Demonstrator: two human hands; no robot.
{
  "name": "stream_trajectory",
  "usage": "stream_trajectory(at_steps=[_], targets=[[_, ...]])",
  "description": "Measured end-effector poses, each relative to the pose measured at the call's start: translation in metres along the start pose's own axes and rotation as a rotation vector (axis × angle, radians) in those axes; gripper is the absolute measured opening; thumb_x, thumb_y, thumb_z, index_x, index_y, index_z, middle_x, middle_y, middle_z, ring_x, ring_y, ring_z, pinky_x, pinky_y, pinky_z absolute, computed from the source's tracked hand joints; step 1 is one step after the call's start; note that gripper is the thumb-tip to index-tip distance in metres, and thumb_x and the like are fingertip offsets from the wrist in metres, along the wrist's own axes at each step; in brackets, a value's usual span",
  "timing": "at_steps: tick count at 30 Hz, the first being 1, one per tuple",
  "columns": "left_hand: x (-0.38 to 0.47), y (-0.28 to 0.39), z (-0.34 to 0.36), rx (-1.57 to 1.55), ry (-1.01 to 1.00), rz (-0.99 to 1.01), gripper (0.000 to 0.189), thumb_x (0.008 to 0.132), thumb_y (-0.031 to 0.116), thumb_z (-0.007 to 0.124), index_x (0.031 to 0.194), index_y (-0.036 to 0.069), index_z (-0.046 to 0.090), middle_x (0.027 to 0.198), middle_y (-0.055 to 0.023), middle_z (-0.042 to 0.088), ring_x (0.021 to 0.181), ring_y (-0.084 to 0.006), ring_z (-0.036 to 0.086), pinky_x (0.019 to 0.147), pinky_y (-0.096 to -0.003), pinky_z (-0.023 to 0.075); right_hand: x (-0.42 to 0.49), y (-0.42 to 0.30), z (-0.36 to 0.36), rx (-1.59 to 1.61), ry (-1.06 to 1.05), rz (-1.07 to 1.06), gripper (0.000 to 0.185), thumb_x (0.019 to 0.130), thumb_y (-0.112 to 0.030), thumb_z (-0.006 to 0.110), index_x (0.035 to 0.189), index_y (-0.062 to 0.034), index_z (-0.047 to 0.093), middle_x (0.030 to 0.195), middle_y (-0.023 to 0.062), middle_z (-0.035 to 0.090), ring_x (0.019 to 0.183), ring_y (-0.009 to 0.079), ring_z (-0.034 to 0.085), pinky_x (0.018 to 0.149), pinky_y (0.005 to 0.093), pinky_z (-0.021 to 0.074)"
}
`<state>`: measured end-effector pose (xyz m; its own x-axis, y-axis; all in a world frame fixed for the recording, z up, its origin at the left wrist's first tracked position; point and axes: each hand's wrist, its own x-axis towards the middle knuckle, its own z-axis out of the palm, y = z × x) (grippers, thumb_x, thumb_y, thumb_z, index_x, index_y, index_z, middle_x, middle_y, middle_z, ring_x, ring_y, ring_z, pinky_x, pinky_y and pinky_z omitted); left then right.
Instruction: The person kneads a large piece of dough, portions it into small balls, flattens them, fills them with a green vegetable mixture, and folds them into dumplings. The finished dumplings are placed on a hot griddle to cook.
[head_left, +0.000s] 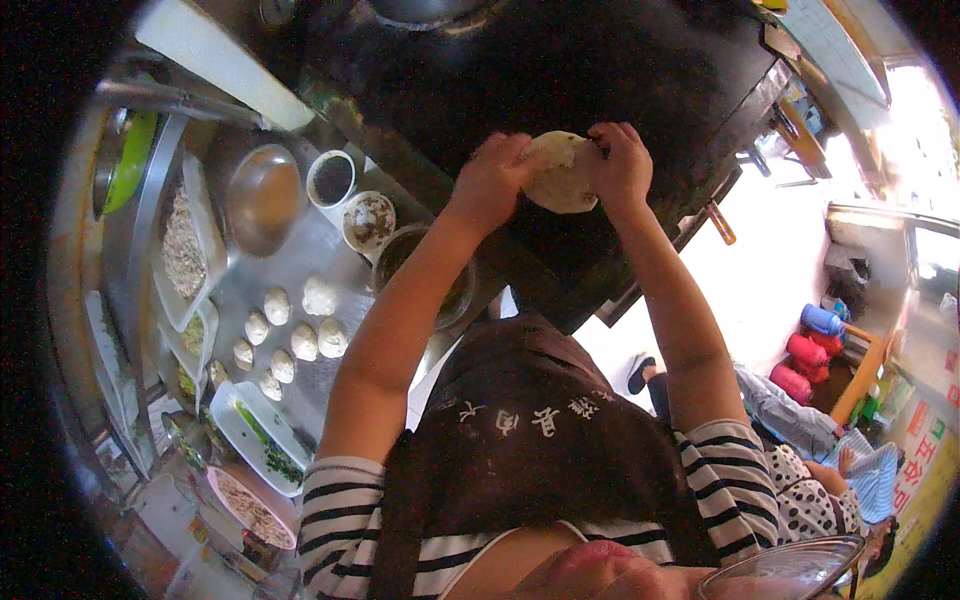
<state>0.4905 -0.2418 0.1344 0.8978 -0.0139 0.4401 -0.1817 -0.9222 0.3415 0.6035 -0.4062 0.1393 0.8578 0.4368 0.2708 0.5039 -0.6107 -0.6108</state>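
Between my two hands, a flat round of pale filled dough (561, 172) is held by its opposite edges over a dark griddle (480, 82). My left hand (496, 176) grips the left edge, its fingers bent over the dough. At the right edge my right hand (624, 161) has its fingers curled on the rim. Small dark specks show on the dough near its top. Several balls of dough (304, 342) lie apart on the steel worktop (292, 274) to the left.
Left of the griddle stand a metal bowl (264, 201), a cup of dark contents (331, 179), a speckled white tub (368, 222) and a round container (450, 300). Trays of filling (184, 247) and chopped greens (274, 450) line the worktop. People (810, 480) are at the lower right.
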Motion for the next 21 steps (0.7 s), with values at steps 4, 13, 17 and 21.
stream_trajectory(at_steps=[4,13,17,21], targets=[[-0.001,0.014,-0.006,-0.15,0.078,-0.107,0.022,0.078,-0.001,0.055,0.099,0.001,0.062,0.108,-0.0147,0.058,0.097,-0.0337,0.056,0.083,-0.041,0.0488,-0.007,-0.001,-0.006,0.054,-0.1,-0.296,0.014,0.075,-0.006,0.064,0.089,-0.0059,0.067,0.092,0.009,0.063,0.083,0.0293,0.062,0.072,0.037,0.0511],[0.019,0.024,0.018,-0.389,0.052,-0.315,0.02,0.074,-0.002,0.058,0.093,0.0,0.063,0.095,-0.0166,0.061,0.089,-0.036,0.059,0.076,-0.0413,0.0489,-0.007,-0.017,-0.007,0.11,-0.277,-0.151,0.013,0.08,-0.003,0.057,0.091,-0.0032,0.063,0.095,0.0146,0.061,0.088,0.0346,0.061,0.076,0.0383,0.0506],[0.009,0.024,0.01,-0.341,0.064,-0.232,0.018,0.074,0.0,0.06,0.092,0.0,0.064,0.097,-0.0158,0.063,0.09,-0.0352,0.06,0.076,-0.0412,0.0501,-0.013,-0.015,-0.01,0.127,-0.263,-0.225,0.013,0.078,-0.001,0.058,0.089,-0.0037,0.064,0.096,0.0144,0.062,0.089,0.0345,0.061,0.078,0.038,0.0505],[-0.014,0.029,-0.003,-0.281,-0.076,-0.141,0.024,0.075,0.003,0.057,0.098,0.005,0.065,0.104,-0.0132,0.063,0.095,-0.034,0.06,0.083,-0.0411,0.05,-0.021,-0.008,-0.02,0.178,-0.443,-0.11,0.015,0.08,-0.016,0.06,0.089,-0.0065,0.066,0.094,0.013,0.065,0.089,0.0332,0.062,0.077,0.0401,0.0505]])
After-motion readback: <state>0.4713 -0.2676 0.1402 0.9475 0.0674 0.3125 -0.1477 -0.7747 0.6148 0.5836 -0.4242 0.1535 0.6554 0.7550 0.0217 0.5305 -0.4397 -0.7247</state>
